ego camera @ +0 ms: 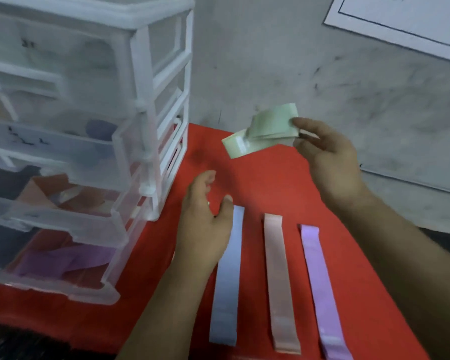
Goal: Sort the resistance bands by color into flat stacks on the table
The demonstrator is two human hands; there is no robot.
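Three resistance bands lie flat side by side on the red table: a blue band on the left, a pink band in the middle, a purple band on the right. My right hand is raised above the far part of the table and pinches a folded pale green band that hangs in the air. My left hand hovers with fingers apart over the far end of the blue band and holds nothing.
A clear plastic drawer unit stands on the left of the table. Its lower drawers are pulled out and hold pink bands and purple bands. A grey wall rises behind, with a white sheet at upper right.
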